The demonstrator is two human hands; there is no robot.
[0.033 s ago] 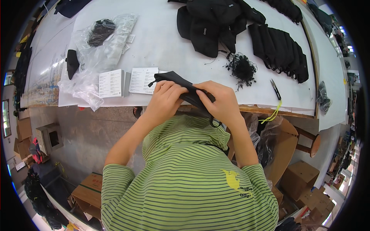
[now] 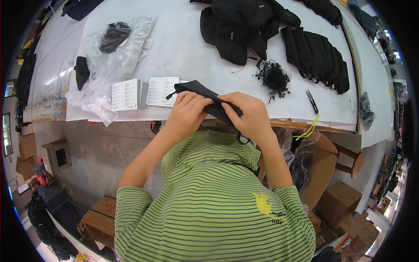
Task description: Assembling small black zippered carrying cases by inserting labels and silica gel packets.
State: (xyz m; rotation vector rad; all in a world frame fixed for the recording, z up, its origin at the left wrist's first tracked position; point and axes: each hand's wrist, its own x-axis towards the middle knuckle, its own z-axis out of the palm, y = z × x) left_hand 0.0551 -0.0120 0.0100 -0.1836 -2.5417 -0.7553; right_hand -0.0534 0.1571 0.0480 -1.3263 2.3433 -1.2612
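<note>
From the black fabric pouch [image 2: 217, 112], with twelve o'clock straight away from the wearer, the length of cloth runs from ten o'clock to four, slanting above the near edge of the bench [image 2: 174, 52]. The left hand [image 2: 187, 111] curls its fingers over the ten o'clock end, its thumb out of sight; the right hand [image 2: 250, 111] pinches the middle between thumb and fingers. Gripped at two spots, the cloth probably stays flat and steady; keeping it close to the body likely gives a clear look at it.

A short corded end [image 2: 171, 95] pokes out beyond the left fingers, and a loop [image 2: 242, 139] hangs loose at four o'clock.

At nine o'clock stand two stacks of white printed cards [image 2: 125, 95], squared up, perhaps for easy picking. Clear plastic bags [image 2: 124, 48] sprawl at ten. A heap of black pouches [image 2: 242, 26] lies at one, while a neat overlapping row of pouches [image 2: 316, 59] sits at two, seemingly to keep them orderly. Nearer, between two and three, is a tangle of black cords [image 2: 273, 78]; thread snips [image 2: 312, 101] lie at three, apparently handy for the right side.
</note>
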